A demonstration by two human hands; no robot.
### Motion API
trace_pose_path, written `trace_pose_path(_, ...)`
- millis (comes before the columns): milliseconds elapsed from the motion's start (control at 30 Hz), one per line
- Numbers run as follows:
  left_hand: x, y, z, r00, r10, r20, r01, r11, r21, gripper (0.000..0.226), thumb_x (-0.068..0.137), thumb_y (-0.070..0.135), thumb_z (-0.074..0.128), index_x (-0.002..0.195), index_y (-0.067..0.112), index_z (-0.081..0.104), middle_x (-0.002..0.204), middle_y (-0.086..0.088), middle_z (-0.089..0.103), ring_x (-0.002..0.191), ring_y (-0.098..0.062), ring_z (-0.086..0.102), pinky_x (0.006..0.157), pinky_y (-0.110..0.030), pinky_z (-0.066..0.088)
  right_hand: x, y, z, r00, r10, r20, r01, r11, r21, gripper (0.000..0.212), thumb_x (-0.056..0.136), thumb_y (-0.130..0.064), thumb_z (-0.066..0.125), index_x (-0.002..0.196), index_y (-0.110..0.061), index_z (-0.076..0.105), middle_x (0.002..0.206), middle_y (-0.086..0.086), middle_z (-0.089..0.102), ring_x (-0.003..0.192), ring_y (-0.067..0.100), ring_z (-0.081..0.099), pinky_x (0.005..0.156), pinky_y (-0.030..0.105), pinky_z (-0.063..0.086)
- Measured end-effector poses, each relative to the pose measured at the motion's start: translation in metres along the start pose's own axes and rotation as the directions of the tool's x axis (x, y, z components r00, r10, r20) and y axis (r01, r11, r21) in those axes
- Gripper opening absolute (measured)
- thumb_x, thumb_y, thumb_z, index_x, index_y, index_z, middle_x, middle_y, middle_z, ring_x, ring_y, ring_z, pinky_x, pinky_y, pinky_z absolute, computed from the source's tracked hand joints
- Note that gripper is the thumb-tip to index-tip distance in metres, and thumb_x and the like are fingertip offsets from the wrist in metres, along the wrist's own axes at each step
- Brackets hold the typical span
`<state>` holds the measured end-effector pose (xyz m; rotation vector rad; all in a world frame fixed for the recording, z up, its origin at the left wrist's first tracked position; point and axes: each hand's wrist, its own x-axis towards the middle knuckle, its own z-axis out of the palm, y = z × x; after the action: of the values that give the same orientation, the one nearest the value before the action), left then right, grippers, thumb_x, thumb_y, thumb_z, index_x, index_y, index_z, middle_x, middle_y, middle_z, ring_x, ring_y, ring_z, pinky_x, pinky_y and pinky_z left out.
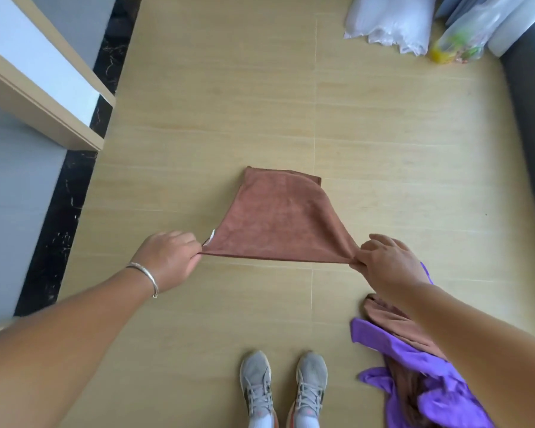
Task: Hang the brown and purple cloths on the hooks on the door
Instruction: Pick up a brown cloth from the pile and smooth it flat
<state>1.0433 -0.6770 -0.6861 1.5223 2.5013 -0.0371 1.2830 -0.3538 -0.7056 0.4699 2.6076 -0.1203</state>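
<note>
Floor [198, 88]: pale wood-look tile w/ thin grout lines, black marble-look strip along left edge. Far right: white plastic bags [389, 23] and a clear bag w/ yellow-green contents [454, 47] lie on it. Near centre: two grey sneakers [284, 387] stand on it.
</note>
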Motion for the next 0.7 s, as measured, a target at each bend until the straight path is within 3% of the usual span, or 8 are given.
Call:
trace_pose_path(367, -0.064, 0.039, 0.147, 0.973, 0.030, 0.230, -0.018, 0.998, -0.056, 0.032, 0.050, 0.017, 0.092, 0.052, 0.020, 0.060, 0.052, 0.005, 0.051, 0.044, -0.020, 0.054, 0.041, -0.022, 0.040, -0.037, -0.033, 0.178, 0.984, -0.008, 0.180, -0.005, 0.998, 0.069, 0.035, 0.097, -0.051, 0.040, 0.111, -0.030, 0.066, 0.114, -0.012, 0.061, 0.126, 0.016, 0.040, 0.101, 0.029, 0.032)
trace_pose_path(500, -0.060, 0.036, 0.191, 0.954, -0.056, 0.293, 0.079, 0.995, -0.065, 0.009, 0.077, 0.022, 0.076, 0.072, 0.020, 0.069, 0.067, 0.003, 0.059, 0.063, -0.023, 0.060, 0.054, -0.029, 0.047, -0.017, -0.032, 0.214, 0.982, -0.030, 0.188, 0.020, 0.998, 0.054, 0.035, 0.097, -0.050, 0.039, 0.108, -0.030, 0.066, 0.108, -0.013, 0.059, 0.121, 0.013, 0.042, 0.098, 0.027, 0.033)
trace_pose_path(567, -0.044, 0.031, 0.212, 0.965, -0.080, 0.251, 0.102, 0.992, -0.076, 0.007, 0.081, 0.023, 0.073, 0.076, 0.021, 0.069, 0.072, 0.003, 0.061, 0.067, -0.023, 0.062, 0.058, -0.030, 0.047, 0.004, -0.026, 0.226, 0.984, -0.012, 0.177, 0.001, 0.998, 0.061, 0.032, 0.097, -0.047, 0.040, 0.106, -0.030, 0.066, 0.109, -0.014, 0.058, 0.121, 0.012, 0.042, 0.096, 0.027, 0.033)
trace_pose_path(700, 0.016, 0.006, 0.266, 0.933, -0.194, 0.303, 0.217, 0.975, -0.045, 0.020, 0.095, 0.035, 0.049, 0.092, 0.022, 0.064, 0.095, 0.005, 0.059, 0.094, -0.020, 0.057, 0.073, -0.032, 0.042, 0.072, -0.007, 0.249, 0.985, 0.105, 0.134, -0.128, 0.976, 0.179, 0.027, 0.094, -0.045, 0.051, 0.098, -0.026, 0.069, 0.108, -0.008, 0.060, 0.119, 0.016, 0.044, 0.093, 0.031, 0.037)
